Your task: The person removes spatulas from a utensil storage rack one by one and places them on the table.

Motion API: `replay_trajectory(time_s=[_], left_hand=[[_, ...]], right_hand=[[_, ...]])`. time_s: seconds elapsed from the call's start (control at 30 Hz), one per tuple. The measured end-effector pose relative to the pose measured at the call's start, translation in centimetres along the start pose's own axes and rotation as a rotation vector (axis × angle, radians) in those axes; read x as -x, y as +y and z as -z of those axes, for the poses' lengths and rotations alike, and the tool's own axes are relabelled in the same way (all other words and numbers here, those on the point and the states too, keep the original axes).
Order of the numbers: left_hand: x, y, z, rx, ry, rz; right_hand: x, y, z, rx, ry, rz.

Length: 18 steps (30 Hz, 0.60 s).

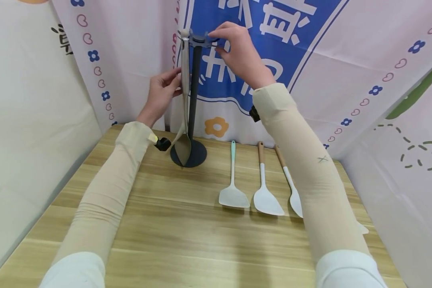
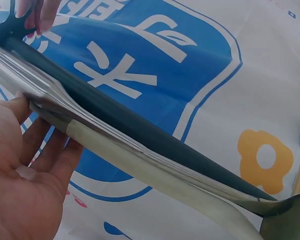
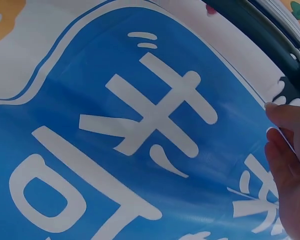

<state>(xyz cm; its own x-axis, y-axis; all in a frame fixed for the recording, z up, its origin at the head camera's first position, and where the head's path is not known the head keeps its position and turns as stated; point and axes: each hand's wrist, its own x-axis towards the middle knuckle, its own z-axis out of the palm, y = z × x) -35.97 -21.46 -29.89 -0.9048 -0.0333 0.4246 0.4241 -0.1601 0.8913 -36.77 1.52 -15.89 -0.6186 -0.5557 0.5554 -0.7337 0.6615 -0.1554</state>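
Observation:
A dark utensil stand [image 1: 195, 92] with a round base and a hooked top rises near the back of the table. Metal utensils [image 1: 185, 80] hang down its left side, a wide grey head [image 1: 183, 151] hanging lowest over the base. In the left wrist view, a pale-handled utensil [image 2: 155, 175] lies alongside their metal handles. My left hand [image 1: 163, 93] holds the hanging utensils about midway, fingers behind them and thumb at the near side. My right hand [image 1: 241, 50] pinches the hooked top of the stand [image 3: 295, 90] at its right edge between thumb and fingers.
Right of the stand, several utensils lie on the wooden table [image 1: 158, 224]: a turner with a mint handle [image 1: 233, 176], a white turner with a wooden handle [image 1: 263, 188] and a white spoon [image 1: 291, 188]. The right sleeve partly covers others. A printed curtain [image 1: 137, 40] hangs close behind.

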Motion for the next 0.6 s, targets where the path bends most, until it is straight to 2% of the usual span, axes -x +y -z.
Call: replay_trajectory(time_s=[0.2, 0.4, 0.6], left_hand=[[-0.3, 0.5, -0.5, 0.026, -0.013, 0.025], [-0.5, 0.5, -0.7, 0.055, -0.010, 0.059], [-0.6, 0.6, -0.5, 0.051, 0.021, 0.036]], right_hand=[[-0.2, -0.3, -0.4, 0.017, -0.011, 0.008], [-0.6, -0.7, -0.2, 0.060, -0.036, -0.039], [-0.9, -1.2, 0.0, 0.112, -0.057, -0.031]])
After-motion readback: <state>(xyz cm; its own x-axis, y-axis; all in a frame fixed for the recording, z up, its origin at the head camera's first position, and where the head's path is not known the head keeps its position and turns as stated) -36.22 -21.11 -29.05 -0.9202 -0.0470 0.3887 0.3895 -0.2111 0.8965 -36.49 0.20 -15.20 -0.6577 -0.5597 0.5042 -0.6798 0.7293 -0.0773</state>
